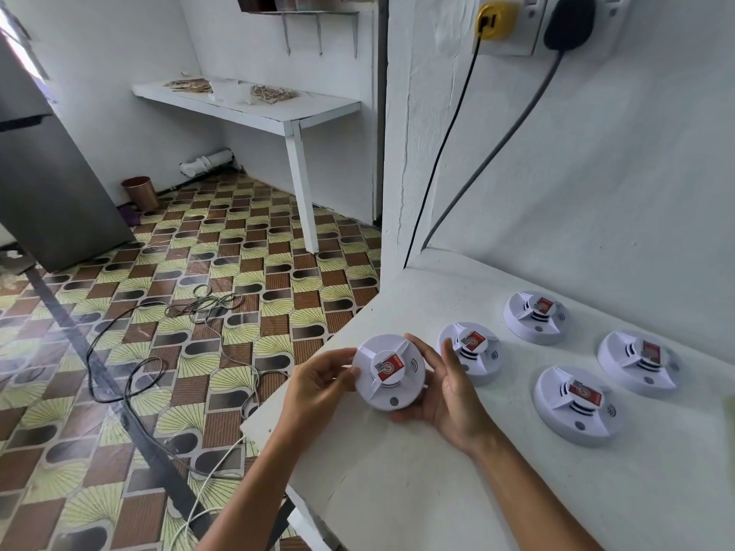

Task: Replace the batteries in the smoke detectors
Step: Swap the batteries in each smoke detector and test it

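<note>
A round white smoke detector [387, 373] with a red label on its centre is lifted just above the left corner of the white counter [417, 491]. My left hand [318, 385] grips its left rim with curled fingers. My right hand [445, 387] cups its right side and underside. Several more identical smoke detectors lie face up on the counter: one right behind my right hand [475, 351], one further back [535, 316], one at the front right [574, 403] and one at the far right [638, 361]. No batteries are visible.
Two cords hang from wall plugs, yellow [495, 19] and black [568, 21], down to the counter's back corner. Left of the counter edge is patterned floor with loose cables [199, 308], a grey fridge [47, 184] and a white shelf [254, 103].
</note>
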{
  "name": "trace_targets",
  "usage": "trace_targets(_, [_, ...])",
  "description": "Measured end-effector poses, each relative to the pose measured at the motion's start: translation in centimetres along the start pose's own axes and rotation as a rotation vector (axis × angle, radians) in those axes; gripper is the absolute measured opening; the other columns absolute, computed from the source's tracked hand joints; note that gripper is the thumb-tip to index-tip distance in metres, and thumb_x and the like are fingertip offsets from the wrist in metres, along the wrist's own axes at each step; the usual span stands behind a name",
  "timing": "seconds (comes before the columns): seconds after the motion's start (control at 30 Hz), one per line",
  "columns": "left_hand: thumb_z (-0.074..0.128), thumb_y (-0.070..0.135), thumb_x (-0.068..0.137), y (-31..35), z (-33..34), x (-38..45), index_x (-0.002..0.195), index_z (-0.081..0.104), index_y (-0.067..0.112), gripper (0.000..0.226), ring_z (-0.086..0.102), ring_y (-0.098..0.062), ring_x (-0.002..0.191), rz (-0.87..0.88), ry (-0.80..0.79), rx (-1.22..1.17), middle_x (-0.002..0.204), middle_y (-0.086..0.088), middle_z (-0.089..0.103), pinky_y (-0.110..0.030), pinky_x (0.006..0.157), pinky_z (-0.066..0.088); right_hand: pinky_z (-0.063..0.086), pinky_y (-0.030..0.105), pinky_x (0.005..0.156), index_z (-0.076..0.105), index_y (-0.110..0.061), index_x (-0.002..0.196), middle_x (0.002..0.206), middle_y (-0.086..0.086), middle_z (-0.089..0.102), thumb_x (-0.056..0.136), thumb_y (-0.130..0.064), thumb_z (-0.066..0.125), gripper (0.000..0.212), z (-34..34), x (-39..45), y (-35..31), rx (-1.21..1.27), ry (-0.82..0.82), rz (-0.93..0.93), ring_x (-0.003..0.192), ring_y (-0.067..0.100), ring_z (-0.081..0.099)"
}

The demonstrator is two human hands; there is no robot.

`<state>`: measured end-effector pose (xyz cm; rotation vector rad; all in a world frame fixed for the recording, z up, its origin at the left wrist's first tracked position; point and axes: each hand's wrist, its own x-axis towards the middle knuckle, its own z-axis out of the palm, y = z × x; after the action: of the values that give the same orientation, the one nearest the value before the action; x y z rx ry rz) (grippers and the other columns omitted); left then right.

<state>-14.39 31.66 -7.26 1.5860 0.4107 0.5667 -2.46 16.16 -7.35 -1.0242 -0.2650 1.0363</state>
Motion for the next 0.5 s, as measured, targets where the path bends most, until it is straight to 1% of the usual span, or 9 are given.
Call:
trace_targets(0.07, [0.065, -0.005, 0.085, 0.07, 0.06, 0.0, 0.105, 0.07, 0.002, 0.021, 0.069, -0.011, 0.077, 0.0, 0.004, -0.004, 0.093, -0.007, 0.075, -0.017, 0.068, 0.052, 0.056, 0.047, 0.067, 0.051, -0.036, 0.131, 0.125, 0.009, 0.065, 0.045, -0.083, 0.069, 0.1, 0.01, 0.0, 0.0, 0.007, 0.005, 0.002, 0.107, 0.035, 0.065])
trace_targets(0.1, [0.065, -0.005, 0.085, 0.08, 0.07, 0.0, 0.105, 0.07, 0.003, 0.021, 0.069, -0.01, 0.077, 0.0, 0.007, -0.005, 0.093, -0.007, 0.075, -0.016, 0.067, 0.052, 0.056, 0.047, 0.067, 0.051, -0.035, 0.132, 0.124, 0.009, 0.065, 0.05, -0.082, 0.067, 0.095, -0.02, 0.0, 0.0, 0.013, 0.014, 0.003, 0.107, 0.035, 0.065])
trace_targets(0.13, [0.065, -0.005, 0.085, 0.05, 0.07, 0.01, 0.104, 0.07, 0.003, 0.021, 0.069, -0.01, 0.076, -0.002, 0.01, -0.005, 0.093, -0.006, 0.076, -0.016, 0.067, 0.052, 0.057, 0.048, 0.067, 0.05, -0.034, 0.134, 0.124, 0.009, 0.065, 0.06, -0.081, 0.062, 0.088, -0.05, -0.03, 0.02, 0.02, 0.029, 0.002, 0.107, 0.035, 0.065])
trace_targets(0.2, [0.065, -0.005, 0.085, -0.01, 0.06, 0.02, 0.105, 0.07, 0.003, 0.022, 0.069, -0.01, 0.077, -0.006, 0.014, -0.006, 0.093, -0.006, 0.076, -0.017, 0.067, 0.052, 0.057, 0.052, 0.072, 0.046, -0.032, 0.138, 0.126, 0.01, 0.064, 0.08, -0.07, 0.044, 0.07, -0.16, -0.1, 0.01, 0.026, 0.049, -0.004, 0.109, 0.036, 0.064])
trace_targets(0.23, [0.065, -0.005, 0.085, -0.01, 0.05, 0.02, 0.105, 0.07, 0.003, 0.022, 0.069, -0.01, 0.077, -0.009, 0.015, -0.007, 0.093, -0.007, 0.076, -0.017, 0.067, 0.053, 0.055, 0.055, 0.076, 0.045, -0.031, 0.138, 0.126, 0.01, 0.063, 0.084, -0.065, 0.038, 0.064, -0.23, -0.1, 0.0, 0.026, 0.05, -0.004, 0.11, 0.037, 0.063])
trace_targets(0.33, [0.065, -0.004, 0.086, 0.01, 0.05, 0.04, 0.105, 0.07, 0.003, 0.022, 0.07, -0.012, 0.08, -0.006, 0.011, 0.005, 0.094, -0.006, 0.076, -0.017, 0.068, 0.053, 0.05, 0.06, 0.084, 0.047, -0.033, 0.136, 0.126, 0.01, 0.063, 0.083, -0.06, 0.035, 0.06, -0.3, -0.02, 0.03, 0.022, 0.054, -0.005, 0.111, 0.037, 0.062])
trace_targets(0.5, [0.065, -0.003, 0.086, 0.09, 0.11, 0.0, 0.106, 0.07, 0.004, 0.022, 0.071, -0.011, 0.081, -0.007, 0.011, 0.007, 0.094, -0.005, 0.076, -0.018, 0.068, 0.054, 0.052, 0.058, 0.081, 0.049, -0.034, 0.133, 0.126, 0.011, 0.063, 0.083, -0.059, 0.038, 0.057, -0.29, 0.07, 0.04, 0.02, 0.055, -0.008, 0.111, 0.037, 0.062])
